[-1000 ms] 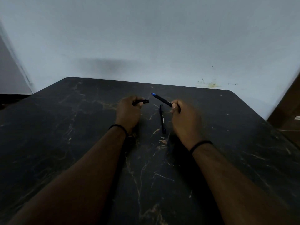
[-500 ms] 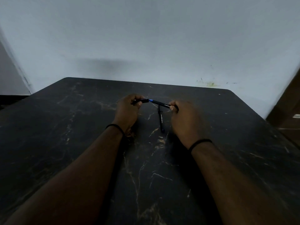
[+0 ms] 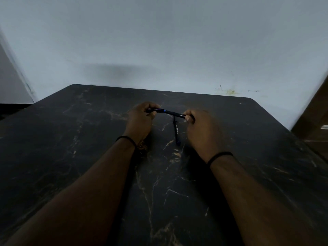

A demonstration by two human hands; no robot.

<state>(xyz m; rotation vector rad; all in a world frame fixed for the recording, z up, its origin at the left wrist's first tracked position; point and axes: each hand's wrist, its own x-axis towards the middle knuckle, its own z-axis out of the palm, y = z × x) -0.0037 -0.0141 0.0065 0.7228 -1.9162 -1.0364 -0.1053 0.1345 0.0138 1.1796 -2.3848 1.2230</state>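
Note:
Both hands are held above a black marble-patterned table (image 3: 71, 157). My right hand (image 3: 202, 132) grips the barrel of a black pen (image 3: 174, 113) with a blue band near its tip. My left hand (image 3: 140, 121) pinches the pen's black cap (image 3: 156, 109), which meets the pen's blue tip end. A second black pen (image 3: 177, 131) lies on the table between my hands, pointing toward me. Each wrist wears a thin black band.
A pale wall (image 3: 159, 41) rises directly behind the table's far edge. A brown wooden piece of furniture (image 3: 314, 118) stands at the right edge of view. A dark strip of floor (image 3: 10, 107) shows at the far left.
One second ago the cap and the pen were apart, the pen's blue tip raised. My hands have come together and the cap now sits at the pen's tip.

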